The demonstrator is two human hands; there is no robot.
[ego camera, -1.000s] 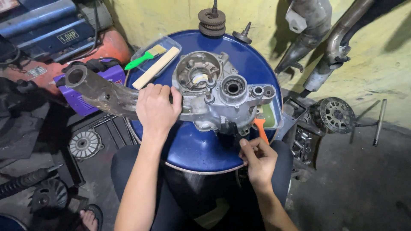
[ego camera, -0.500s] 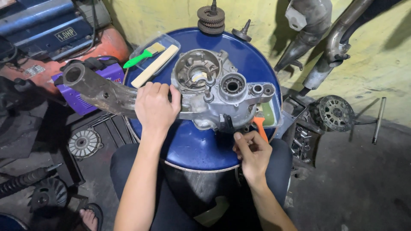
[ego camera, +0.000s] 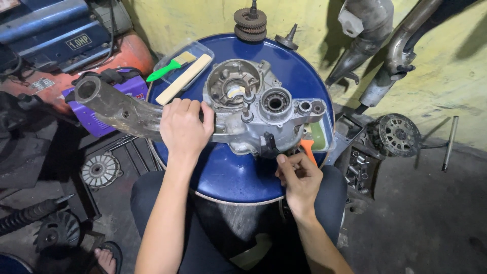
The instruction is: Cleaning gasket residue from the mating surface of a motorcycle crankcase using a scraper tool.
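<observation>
A grey metal engine casing (ego camera: 256, 109) with a long arm (ego camera: 114, 106) lies on top of a blue drum (ego camera: 238, 175). My left hand (ego camera: 183, 129) grips the casing where the arm joins the body. My right hand (ego camera: 299, 178) is at the casing's near edge, its fingers closed around a small tool with an orange handle (ego camera: 308, 149); the tool's tip is hidden under the casing.
A clear tray (ego camera: 175, 66) with a green-handled brush (ego camera: 170, 67) and a wooden stick (ego camera: 183, 78) sits at the drum's back left. A gear stack (ego camera: 250, 23) stands at the back. A compressor (ego camera: 56, 38), exhaust pipes (ego camera: 378, 45) and a clutch part (ego camera: 398, 134) surround the drum.
My right hand has risen from below the drum rim up to the casing's near edge. My left hand has stayed on the casing.
</observation>
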